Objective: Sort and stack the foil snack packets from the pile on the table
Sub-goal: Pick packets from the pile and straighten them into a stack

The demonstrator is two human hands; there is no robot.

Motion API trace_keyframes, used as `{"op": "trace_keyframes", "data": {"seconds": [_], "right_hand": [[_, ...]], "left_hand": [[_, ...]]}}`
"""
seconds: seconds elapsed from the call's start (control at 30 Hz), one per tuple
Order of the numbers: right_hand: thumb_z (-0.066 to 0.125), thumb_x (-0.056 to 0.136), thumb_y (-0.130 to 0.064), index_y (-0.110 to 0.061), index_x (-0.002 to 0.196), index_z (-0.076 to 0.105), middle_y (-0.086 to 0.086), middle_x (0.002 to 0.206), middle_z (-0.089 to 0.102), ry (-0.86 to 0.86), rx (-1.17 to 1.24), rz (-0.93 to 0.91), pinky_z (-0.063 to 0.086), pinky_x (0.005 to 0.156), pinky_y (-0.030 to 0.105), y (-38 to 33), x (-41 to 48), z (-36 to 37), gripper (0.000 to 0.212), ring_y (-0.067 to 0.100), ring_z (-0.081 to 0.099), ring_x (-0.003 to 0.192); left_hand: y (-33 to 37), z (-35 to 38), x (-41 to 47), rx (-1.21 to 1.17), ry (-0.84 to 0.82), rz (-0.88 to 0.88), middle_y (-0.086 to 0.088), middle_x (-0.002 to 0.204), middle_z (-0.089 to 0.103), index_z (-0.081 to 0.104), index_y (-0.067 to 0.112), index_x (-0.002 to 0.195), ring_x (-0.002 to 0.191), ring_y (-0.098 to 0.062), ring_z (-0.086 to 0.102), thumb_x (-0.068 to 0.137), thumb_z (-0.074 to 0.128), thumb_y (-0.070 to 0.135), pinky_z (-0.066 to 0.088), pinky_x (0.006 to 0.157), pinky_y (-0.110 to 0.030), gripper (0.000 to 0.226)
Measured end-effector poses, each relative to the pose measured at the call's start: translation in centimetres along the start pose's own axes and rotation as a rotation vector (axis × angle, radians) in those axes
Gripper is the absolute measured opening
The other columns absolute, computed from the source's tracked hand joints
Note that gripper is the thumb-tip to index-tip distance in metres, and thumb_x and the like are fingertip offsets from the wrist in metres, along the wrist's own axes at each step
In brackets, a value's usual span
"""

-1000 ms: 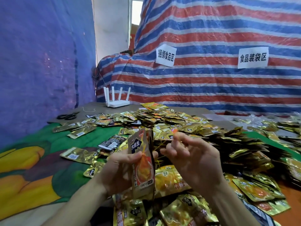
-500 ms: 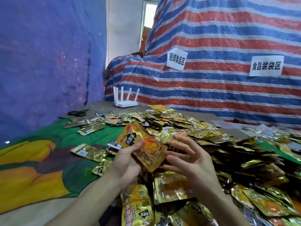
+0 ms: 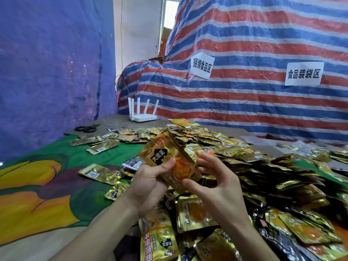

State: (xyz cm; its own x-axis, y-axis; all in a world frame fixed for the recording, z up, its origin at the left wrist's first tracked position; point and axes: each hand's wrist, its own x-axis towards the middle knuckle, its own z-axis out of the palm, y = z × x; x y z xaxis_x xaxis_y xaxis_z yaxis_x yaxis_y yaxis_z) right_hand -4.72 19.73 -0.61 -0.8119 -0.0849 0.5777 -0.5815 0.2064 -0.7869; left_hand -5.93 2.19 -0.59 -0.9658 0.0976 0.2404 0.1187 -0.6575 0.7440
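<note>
Striped tarp [image 3: 244,102] across the back, green printed cloth [image 3: 47,185] over the table, foil everywhere.

Mid-frame, the left hand [image 3: 148,181] grips a thin stack [image 3: 169,157] of packets. The thumb is pressed across the front one just under its black label, and the top leans toward the upper left. The right hand [image 3: 216,183] sits just beside the stack's right edge with its fingers spread and loosely curled, holding nothing that I can see. Its fingertips look to be at the edge, but I can't tell if they actually touch.

My take: this is the squaring-up bit. Keep that left thumb firm, because foil probably slides on foil. Nudge the edges flush with the right fingertips and check that every face points the same way before adding another.

The pile [image 3: 263,176] fills the right and lower middle of the frame, so there's loads left to sort. A few loose packets lie on the cloth at the left. Scissors [image 3: 85,128] and a router [image 3: 143,113] sit further back, above the left of the pile.
</note>
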Motion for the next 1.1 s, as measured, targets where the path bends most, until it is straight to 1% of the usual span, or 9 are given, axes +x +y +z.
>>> {"op": "trace_keyframes", "data": {"seconds": [0.13, 0.23, 0.43, 0.57, 0.63, 0.8, 0.87, 0.97, 1.1], "right_hand": [[0.092, 0.069, -0.010, -0.031, 0.124, 0.068, -0.005, 0.114, 0.066, -0.075, 0.017, 0.008, 0.061, 0.072, 0.024, 0.1, 0.0, 0.0, 0.063, 0.001, 0.060, 0.109], [0.093, 0.068, -0.012, -0.034, 0.124, 0.068, -0.007, 0.116, 0.066, -0.094, 0.018, -0.001, 0.062, 0.074, 0.026, 0.0, 0.1, -0.1, 0.065, 0.002, 0.061, 0.110], [0.095, 0.064, -0.024, -0.042, 0.122, 0.068, -0.019, 0.117, 0.069, -0.169, -0.061, -0.030, 0.055, 0.097, 0.039, -0.8, 0.6, -1.4, 0.066, 0.003, 0.063, 0.113], [0.095, 0.065, -0.017, -0.040, 0.120, 0.069, -0.016, 0.116, 0.071, -0.156, 0.011, -0.017, 0.057, 0.097, 0.037, -1.0, 0.5, -1.0, 0.065, 0.005, 0.065, 0.113], [0.095, 0.065, -0.014, -0.038, 0.119, 0.069, -0.011, 0.114, 0.073, -0.163, 0.102, -0.006, 0.059, 0.093, 0.039, -0.9, 0.4, -0.5, 0.065, 0.010, 0.069, 0.108], [0.091, 0.063, -0.015, -0.042, 0.115, 0.063, -0.005, 0.113, 0.070, -0.118, 0.256, -0.012, 0.060, 0.086, 0.029, -0.7, -0.5, 1.7, 0.065, 0.016, 0.070, 0.106], [0.091, 0.063, -0.009, -0.036, 0.120, 0.060, -0.002, 0.115, 0.067, -0.068, 0.312, 0.002, 0.060, 0.087, 0.029, -0.5, -0.7, 2.6, 0.070, 0.017, 0.070, 0.107], [0.090, 0.064, -0.001, -0.034, 0.119, 0.060, -0.002, 0.111, 0.069, 0.004, 0.372, -0.004, 0.060, 0.086, 0.030, -0.1, -0.8, 3.4, 0.070, 0.020, 0.071, 0.105], [0.092, 0.064, -0.005, -0.031, 0.115, 0.058, -0.008, 0.103, 0.070, 0.083, 0.322, 0.015, 0.058, 0.075, 0.022, 0.3, -1.2, 4.0, 0.066, 0.014, 0.073, 0.094]], "left_hand": [[0.2, 0.1, -0.2, -0.025, -0.083, 0.018, -0.026, 0.122, 0.067, 0.077, 0.003, 0.101, 0.114, -0.036, 0.066, 0.087, 0.057, 0.002, 0.059, 0.088, -0.041, 0.025], [0.5, 0.2, -0.3, -0.032, -0.116, 0.026, -0.025, 0.123, 0.067, 0.076, 0.004, 0.107, 0.113, -0.035, 0.067, 0.079, 0.069, 0.006, 0.059, 0.084, -0.041, 0.029], [1.0, 0.5, -0.5, 0.074, -0.147, -0.028, -0.020, 0.120, 0.070, 0.077, 0.012, 0.107, 0.107, -0.034, 0.070, 0.067, 0.076, 0.015, 0.060, 0.081, -0.044, 0.040], [0.8, 0.4, -0.6, -0.031, -0.097, -0.086, -0.025, 0.121, 0.068, 0.070, -0.001, 0.117, 0.108, -0.036, 0.069, 0.077, 0.071, 0.009, 0.060, 0.081, -0.042, 0.041], [0.7, 0.5, -0.5, -0.116, -0.066, -0.100, -0.025, 0.120, 0.068, 0.072, -0.003, 0.114, 0.107, -0.035, 0.070, 0.084, 0.062, 0.010, 0.060, 0.080, -0.043, 0.034], [0.4, 1.3, -0.7, -0.275, -0.022, -0.154, -0.030, 0.126, 0.063, 0.059, -0.007, 0.126, 0.113, -0.040, 0.066, 0.085, 0.062, 0.019, 0.052, 0.096, -0.057, 0.049], [0.1, 1.5, -0.9, -0.297, -0.027, -0.184, -0.031, 0.126, 0.063, 0.065, -0.010, 0.120, 0.112, -0.043, 0.065, 0.082, 0.067, 0.021, 0.051, 0.094, -0.061, 0.050], [0.0, 1.8, -1.0, -0.288, -0.029, -0.207, -0.029, 0.121, 0.066, 0.076, -0.005, 0.102, 0.107, -0.041, 0.068, 0.083, 0.065, 0.024, 0.056, 0.089, -0.057, 0.037], [-0.4, 1.8, -0.9, -0.219, 0.030, -0.231, -0.029, 0.125, 0.064, 0.065, -0.008, 0.121, 0.110, -0.041, 0.067, 0.079, 0.068, 0.023, 0.045, 0.109, -0.048, 0.053]]}}
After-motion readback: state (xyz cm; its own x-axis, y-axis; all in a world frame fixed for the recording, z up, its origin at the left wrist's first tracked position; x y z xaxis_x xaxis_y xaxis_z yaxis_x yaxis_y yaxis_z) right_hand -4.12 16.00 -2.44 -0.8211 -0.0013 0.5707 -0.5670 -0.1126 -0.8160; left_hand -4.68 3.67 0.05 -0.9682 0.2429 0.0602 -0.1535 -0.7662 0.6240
